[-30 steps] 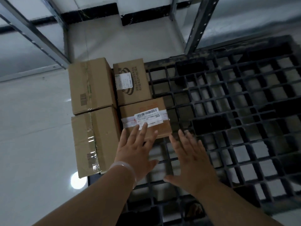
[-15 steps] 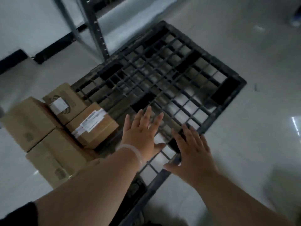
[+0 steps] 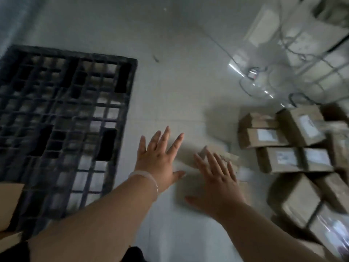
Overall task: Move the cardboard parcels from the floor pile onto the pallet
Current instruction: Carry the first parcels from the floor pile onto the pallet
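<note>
While outspread, right grip (image 3: 221, 186) over nearest parcel (image 3: 223, 153), left grip (image 3: 156, 163) beside.

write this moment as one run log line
stage: reach for next parcel | left hand: open, empty | right hand: open, over blurred parcel | floor pile: at right | pallet: at left

Held left hand (image 3: 156, 159) splayed above pale floor (image 3: 170, 91), right hand (image 3: 217, 184) flat over blurred parcel (image 3: 226, 157), flanked by black pallet (image 3: 75, 54) left, parcel pile (image 3: 283, 148) right.

One head-worn wide-angle view; looks steeply down at the nearby floor (image 3: 170, 44)
</note>
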